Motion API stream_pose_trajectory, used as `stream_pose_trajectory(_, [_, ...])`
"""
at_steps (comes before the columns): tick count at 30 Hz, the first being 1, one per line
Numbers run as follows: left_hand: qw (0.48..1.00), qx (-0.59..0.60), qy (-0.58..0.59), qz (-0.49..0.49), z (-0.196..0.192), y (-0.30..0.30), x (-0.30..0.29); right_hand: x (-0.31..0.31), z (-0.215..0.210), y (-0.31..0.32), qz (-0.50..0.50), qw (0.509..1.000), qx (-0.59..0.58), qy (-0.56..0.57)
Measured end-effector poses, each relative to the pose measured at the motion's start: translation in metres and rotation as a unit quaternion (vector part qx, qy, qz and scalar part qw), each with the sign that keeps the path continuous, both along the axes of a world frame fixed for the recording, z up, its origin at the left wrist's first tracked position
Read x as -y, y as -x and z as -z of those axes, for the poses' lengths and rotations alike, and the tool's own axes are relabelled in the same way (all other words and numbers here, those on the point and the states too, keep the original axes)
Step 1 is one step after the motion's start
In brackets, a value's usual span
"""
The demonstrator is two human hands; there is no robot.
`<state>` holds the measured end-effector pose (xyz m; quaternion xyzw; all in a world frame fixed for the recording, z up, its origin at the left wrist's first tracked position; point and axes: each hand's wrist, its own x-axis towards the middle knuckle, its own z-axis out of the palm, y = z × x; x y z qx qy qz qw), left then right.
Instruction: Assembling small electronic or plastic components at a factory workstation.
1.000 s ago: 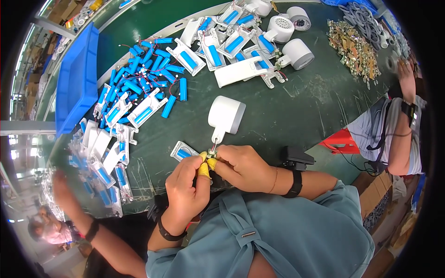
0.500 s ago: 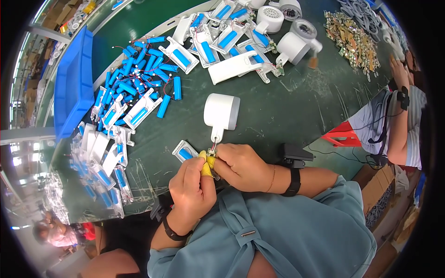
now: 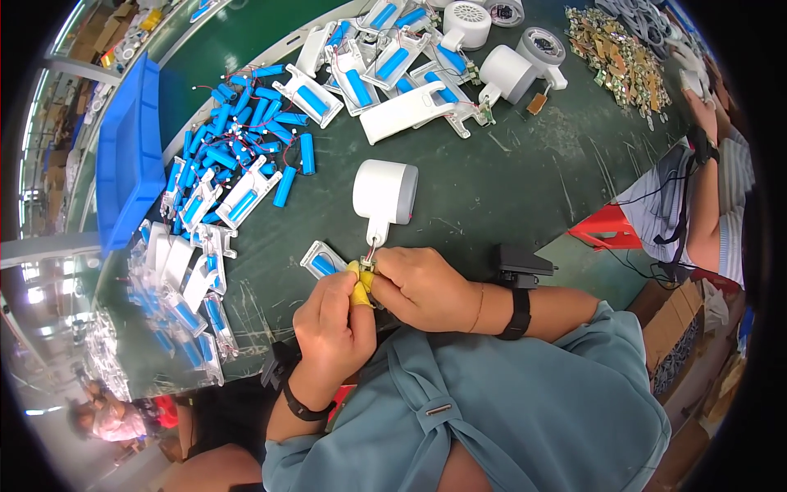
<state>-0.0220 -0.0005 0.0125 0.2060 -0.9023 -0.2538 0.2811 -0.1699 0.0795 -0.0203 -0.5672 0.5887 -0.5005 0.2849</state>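
Here, our two hands meet close to the near edge of the workbench. With our right hand we pinch a small circuit board between thumb and forefinger. On our left hand the thumb and forefinger, wearing yellow finger covers, are pressed together right beside the board; we cannot tell what, if anything, lies between them.

Thin wires run from the board to the neck of a white round housing, which lies just beyond our fingers on the bench, its grey rim facing right. Just left of the board, near our left fingertips, we have a white holder with a blue cell in it.

Toward the bench's left edge we see a heap of blue battery cells, with a blue bin beside it. More white holders and housings crowd the far edge, and a pile of small boards fills the far right corner. Past the right edge, a co-worker's hand is near white parts.
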Motion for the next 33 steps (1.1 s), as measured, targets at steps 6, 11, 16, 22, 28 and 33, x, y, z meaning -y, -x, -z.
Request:
stream_pose_trajectory(6, [0.94,0.02,-0.339,-0.015,-0.005,-0.009,0.026,0.004,0.003,-0.005,0.041,0.999,0.016,0.031])
stream_pose_trajectory(11, [0.903,0.011,-0.428,-0.031,-0.008,-0.001,0.026,0.003,0.002,-0.006,0.048,0.999,-0.004,0.021])
stream_pose_trajectory(16, [0.901,-0.012,-0.431,-0.048,-0.008,0.008,0.021,0.004,0.002,-0.006,0.029,0.999,-0.02,0.002])
stream_pose_trajectory(22, [0.905,-0.032,-0.42,-0.063,0.002,0.005,0.019,0.003,0.003,-0.005,0.03,1.0,-0.001,-0.002])
stream_pose_trajectory(28, [0.88,-0.032,-0.468,-0.076,0.0,0.002,0.018,0.004,0.006,-0.007,0.037,0.999,0.008,0.028])
stream_pose_trajectory(33, [0.877,-0.027,-0.473,-0.084,0.001,0.001,0.02,0.001,0.008,-0.007,0.039,0.998,0.016,0.036])
